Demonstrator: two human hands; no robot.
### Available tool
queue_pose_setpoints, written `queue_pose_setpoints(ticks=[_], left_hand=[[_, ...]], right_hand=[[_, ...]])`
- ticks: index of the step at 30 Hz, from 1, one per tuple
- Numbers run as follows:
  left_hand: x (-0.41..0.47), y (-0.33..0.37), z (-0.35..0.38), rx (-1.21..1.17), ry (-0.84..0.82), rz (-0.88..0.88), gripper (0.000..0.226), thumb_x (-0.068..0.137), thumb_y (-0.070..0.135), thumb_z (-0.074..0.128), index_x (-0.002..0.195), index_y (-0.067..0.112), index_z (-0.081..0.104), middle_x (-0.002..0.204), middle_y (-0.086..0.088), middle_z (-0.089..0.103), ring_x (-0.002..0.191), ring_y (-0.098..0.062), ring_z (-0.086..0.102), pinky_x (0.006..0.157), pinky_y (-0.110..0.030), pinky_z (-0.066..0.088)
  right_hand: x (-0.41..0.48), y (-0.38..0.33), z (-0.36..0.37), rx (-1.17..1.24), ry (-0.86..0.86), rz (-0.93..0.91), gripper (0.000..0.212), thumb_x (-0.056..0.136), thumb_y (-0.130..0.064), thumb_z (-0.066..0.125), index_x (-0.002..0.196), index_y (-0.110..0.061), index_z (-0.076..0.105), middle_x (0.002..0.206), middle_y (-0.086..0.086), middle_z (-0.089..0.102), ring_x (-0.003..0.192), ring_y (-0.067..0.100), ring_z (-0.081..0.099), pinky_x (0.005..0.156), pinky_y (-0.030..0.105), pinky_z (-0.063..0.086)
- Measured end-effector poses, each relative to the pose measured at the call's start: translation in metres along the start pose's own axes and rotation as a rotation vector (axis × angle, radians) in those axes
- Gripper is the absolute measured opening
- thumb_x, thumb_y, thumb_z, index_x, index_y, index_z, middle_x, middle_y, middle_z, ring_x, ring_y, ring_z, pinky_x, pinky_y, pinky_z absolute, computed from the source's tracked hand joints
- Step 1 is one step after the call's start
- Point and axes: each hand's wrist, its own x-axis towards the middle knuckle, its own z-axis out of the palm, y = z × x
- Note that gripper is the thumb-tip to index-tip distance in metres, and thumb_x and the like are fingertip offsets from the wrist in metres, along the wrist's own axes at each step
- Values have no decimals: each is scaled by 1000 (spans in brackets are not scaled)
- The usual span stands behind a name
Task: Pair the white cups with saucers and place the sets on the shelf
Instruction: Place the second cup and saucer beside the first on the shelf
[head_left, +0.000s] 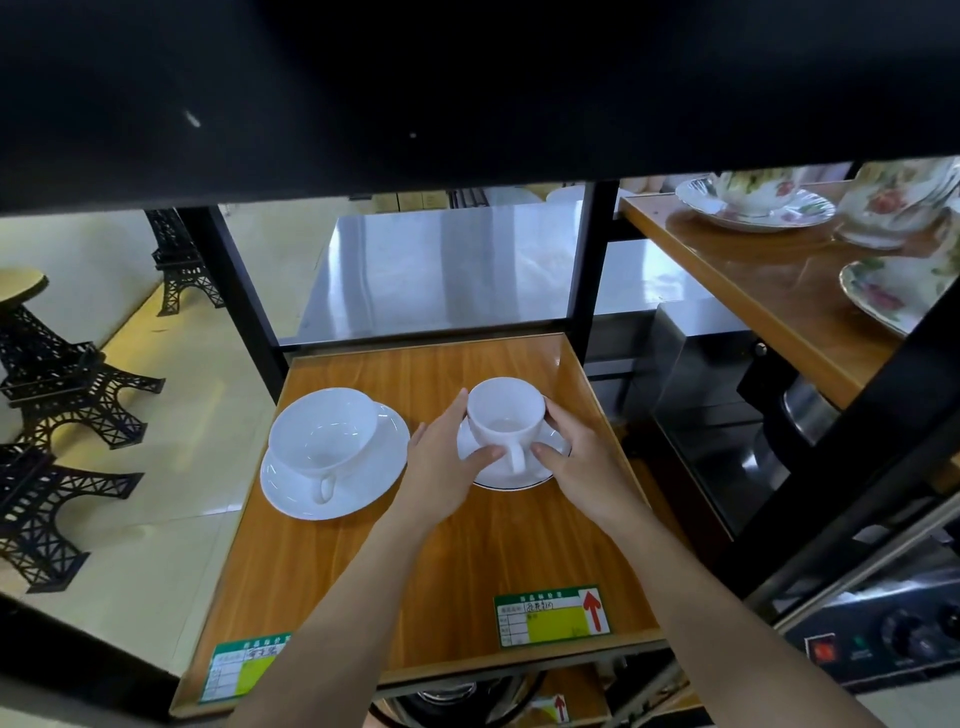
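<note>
A small white cup (506, 415) stands on a dark-rimmed white saucer (511, 475) at the middle right of the wooden shelf (415, 571). My left hand (441, 467) holds the saucer's left side, thumb against the cup. My right hand (582, 457) grips the saucer's right side, fingers behind the cup. The cup's handle points toward me. To the left, a wider white cup (322, 434) sits on a larger white saucer (384, 462), handle toward me, untouched.
A black shelf board (467, 93) hangs low overhead. Black uprights (584, 270) frame the shelf's back. Flowered china (753, 202) sits on the wooden shelf at right. Black Eiffel tower models (57, 384) stand at left. Price labels (550, 616) line the front edge.
</note>
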Motion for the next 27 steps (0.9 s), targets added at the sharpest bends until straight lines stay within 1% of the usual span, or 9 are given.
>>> queue_pose_setpoints(ticks=[5, 9, 12, 15, 18, 20, 22, 24, 27], left_hand=[[3, -1, 1, -12, -28, -3, 73, 87, 42, 58, 147, 26, 20, 151, 3, 37, 140, -22, 31, 116, -47, 9], [-1, 7, -9, -132, -91, 75, 60, 84, 35, 65, 138, 23, 40, 140, 0, 50, 128, -19, 46, 110, -44, 36], [-5, 13, -31, 32, 152, 45, 42, 89, 32, 60, 129, 19, 53, 130, 2, 59, 113, -12, 54, 93, -26, 41], [-11, 17, -62, 3, 507, 75, 21, 90, 25, 58, 107, 16, 66, 99, 5, 67, 88, -7, 58, 71, -15, 42], [-20, 6, -94, -203, 757, 74, 12, 90, 21, 56, 98, 17, 65, 89, 10, 65, 86, -7, 60, 76, -16, 47], [-24, -8, -108, -322, 790, -15, 24, 92, 25, 54, 113, 17, 62, 108, 4, 65, 101, -10, 59, 87, -22, 46], [-30, -20, -115, -458, 724, -126, 43, 94, 34, 50, 135, 21, 48, 135, 4, 52, 123, -10, 46, 98, -25, 35], [-36, -29, -117, -556, 626, -237, 55, 94, 44, 44, 145, 24, 34, 149, 4, 37, 134, -11, 34, 105, -29, 27], [-44, -40, -116, -782, 467, -397, 60, 92, 55, 35, 137, 16, 46, 137, -6, 52, 126, -21, 48, 95, -33, 43]], right_hand=[[-2, 0, 0, -8, 64, -36, 54, 91, -26, 54, 142, -27, 35, 144, -2, 44, 132, 20, 39, 103, 39, 39], [0, -6, -4, -43, 152, -34, 49, 92, -22, 53, 139, -25, 39, 141, 0, 47, 131, 22, 39, 103, 40, 40], [4, -25, -10, -44, 373, -74, 37, 91, -19, 52, 128, -18, 51, 122, 3, 62, 117, 23, 51, 92, 32, 44], [5, -51, -8, -23, 439, -207, 23, 91, -16, 52, 113, -17, 58, 105, 1, 65, 96, 12, 57, 78, 21, 44], [5, -75, 13, -24, 359, -323, 19, 91, -18, 53, 108, -17, 60, 93, -8, 59, 77, 0, 53, 68, 9, 39], [5, -86, 35, 22, 240, -345, 23, 89, -19, 55, 112, -18, 58, 90, -16, 56, 77, -3, 51, 69, 5, 38], [5, -91, 56, 66, 100, -317, 33, 88, -22, 58, 121, -22, 54, 99, -18, 57, 86, -3, 53, 76, 7, 40], [7, -88, 77, 82, -62, -250, 45, 89, -21, 56, 133, -24, 44, 125, -11, 55, 109, 3, 51, 88, 13, 37], [9, -78, 97, 94, -323, -159, 63, 87, -9, 55, 141, -29, 31, 144, -9, 41, 131, 14, 39, 95, 24, 40]])
